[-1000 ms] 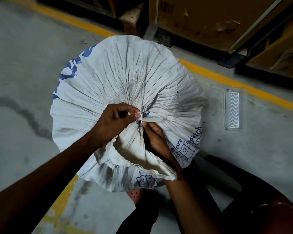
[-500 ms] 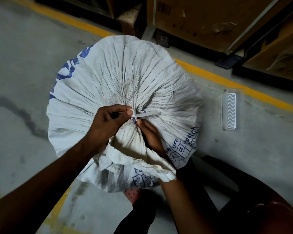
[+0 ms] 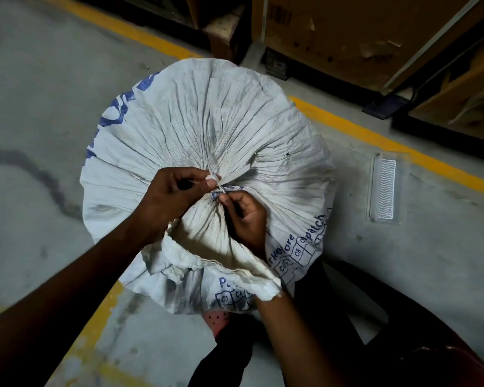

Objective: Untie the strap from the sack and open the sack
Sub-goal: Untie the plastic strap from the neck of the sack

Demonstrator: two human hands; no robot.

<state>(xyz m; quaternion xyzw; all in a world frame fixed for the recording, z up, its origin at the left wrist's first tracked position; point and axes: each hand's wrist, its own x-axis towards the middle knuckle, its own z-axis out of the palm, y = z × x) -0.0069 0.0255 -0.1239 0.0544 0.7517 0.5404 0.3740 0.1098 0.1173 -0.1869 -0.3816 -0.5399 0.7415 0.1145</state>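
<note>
A full white woven sack (image 3: 207, 129) with blue print stands on the concrete floor, its mouth gathered into a tied neck near the middle. A thin white strap (image 3: 235, 174) wraps that neck, with one flat end sticking out to the right. My left hand (image 3: 173, 191) pinches the strap at the knot between thumb and forefinger. Just below the knot, my right hand (image 3: 246, 219) pinches another bit of the strap with its fingertips. The sack's loose, frayed mouth flap (image 3: 215, 263) hangs toward me under both hands.
A clear plastic tray (image 3: 384, 188) lies on the floor to the right of the sack. Yellow floor lines (image 3: 375, 135) run behind the sack and at the lower left. Cardboard boxes (image 3: 347, 32) on pallets stand at the back. A dark chair (image 3: 403, 344) is at the lower right.
Both hands have stayed at the knot. My right hand's fingertips have shifted up closer to the knot, and the strap's free end now points up and to the right.
</note>
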